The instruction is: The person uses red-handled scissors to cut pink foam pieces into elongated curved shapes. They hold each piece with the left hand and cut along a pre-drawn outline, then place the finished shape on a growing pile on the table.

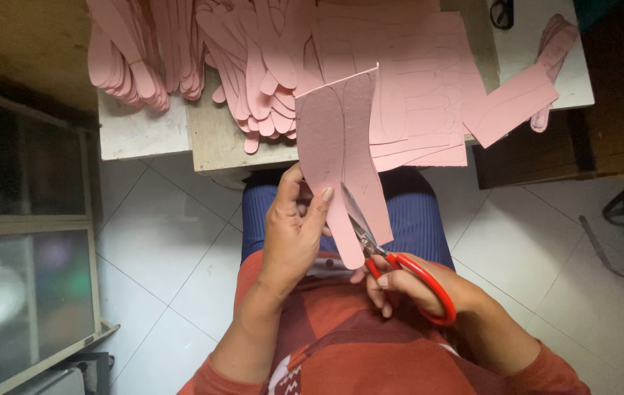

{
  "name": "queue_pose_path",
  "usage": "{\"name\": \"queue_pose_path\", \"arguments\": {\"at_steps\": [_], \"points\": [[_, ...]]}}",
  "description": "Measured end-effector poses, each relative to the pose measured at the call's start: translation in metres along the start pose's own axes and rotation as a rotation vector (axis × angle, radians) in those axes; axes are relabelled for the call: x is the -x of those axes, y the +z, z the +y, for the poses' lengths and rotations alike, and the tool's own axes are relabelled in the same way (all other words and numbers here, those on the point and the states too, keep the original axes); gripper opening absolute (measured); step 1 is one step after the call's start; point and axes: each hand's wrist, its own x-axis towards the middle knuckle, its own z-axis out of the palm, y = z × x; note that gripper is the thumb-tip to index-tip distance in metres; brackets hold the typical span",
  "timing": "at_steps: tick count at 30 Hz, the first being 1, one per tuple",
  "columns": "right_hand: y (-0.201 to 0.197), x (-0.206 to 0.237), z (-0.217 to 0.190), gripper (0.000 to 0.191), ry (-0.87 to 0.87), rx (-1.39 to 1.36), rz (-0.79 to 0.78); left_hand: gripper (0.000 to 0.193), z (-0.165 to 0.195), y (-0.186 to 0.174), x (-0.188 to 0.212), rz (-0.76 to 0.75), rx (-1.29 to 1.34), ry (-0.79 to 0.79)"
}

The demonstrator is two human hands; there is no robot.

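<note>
My left hand [294, 234] grips a pink sheet [341, 139] with pencilled outline shapes on it, holding it upright over my lap, thumb on its front face. My right hand [418, 289] holds red-handled scissors [392, 260], fingers through the loops. The open blades bite into the lower edge of the pink sheet, along a drawn line, just right of my left thumb.
A small table [217, 139] in front of me carries piles of cut pink insole-shaped pieces [246, 66] and uncut pink sheets [429, 88]. A dark box [539, 157] sits on the right, a glass-fronted cabinet [27, 241] on the left. White floor tiles [531, 256] lie below.
</note>
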Motion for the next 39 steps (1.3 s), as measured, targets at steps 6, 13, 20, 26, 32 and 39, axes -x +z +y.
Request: {"name": "queue_pose_path", "arguments": {"at_steps": [6, 13, 20, 26, 32, 39], "points": [[0.001, 0.005, 0.005, 0.037, -0.133, -0.217, -0.055, 0.042, -0.002, 0.004, -0.011, -0.091, 0.261, -0.062], [0.003, 0.010, 0.007, 0.033, -0.154, 0.074, 0.216, 0.043, -0.010, 0.013, -0.011, -0.076, 0.207, -0.088], [0.004, 0.005, 0.010, 0.030, -0.166, 0.030, 0.114, 0.041, -0.007, 0.001, -0.018, -0.049, 0.218, -0.063], [0.011, 0.002, 0.008, 0.025, -0.201, 0.179, 0.227, 0.041, -0.008, 0.015, -0.009, 0.002, 0.204, -0.039], [0.015, 0.001, 0.010, 0.030, -0.224, 0.136, 0.286, 0.043, -0.012, 0.014, -0.010, -0.003, 0.283, -0.060], [0.014, -0.006, 0.024, 0.034, -0.151, 0.296, 0.435, 0.043, -0.017, 0.018, -0.011, 0.007, 0.298, -0.049]]}}
